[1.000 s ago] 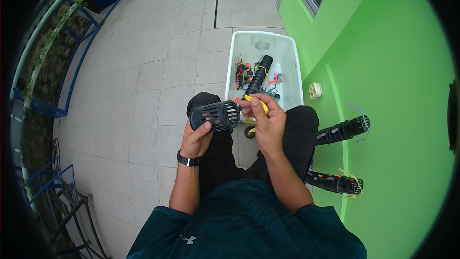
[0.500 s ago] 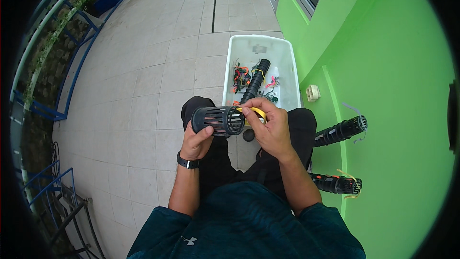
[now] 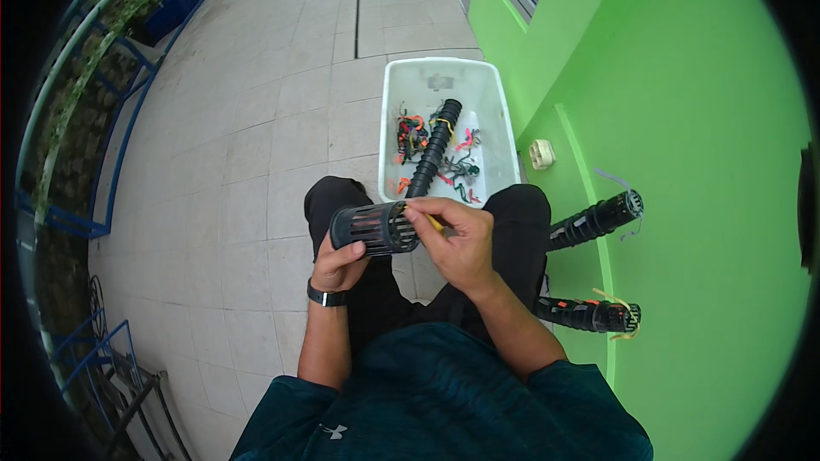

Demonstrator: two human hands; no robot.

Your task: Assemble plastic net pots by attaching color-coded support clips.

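A black slotted plastic net cup [image 3: 369,229] lies sideways above my lap, its wide rim to the left. My left hand [image 3: 340,263] wraps around it from below, thumb on the near side. At the cup's slotted right end, my right hand [image 3: 457,239] pinches a yellow strap [image 3: 436,224]. Part of the strap is hidden behind my fingers. Whether it passes through a slot cannot be made out.
Ahead stands a white plastic tub [image 3: 504,119] holding a stack of black cups [image 3: 435,147] and tangled coloured cords [image 3: 412,135]. Two more black stacks [image 3: 598,220] with cord ends lean by the green wall [image 3: 709,119] at right. A blue railing [image 3: 128,132] runs along the left.
My right hand has moved in against the cup's end, and less of the yellow strap shows. The cup remains in my left hand. The whole view has shifted slightly.
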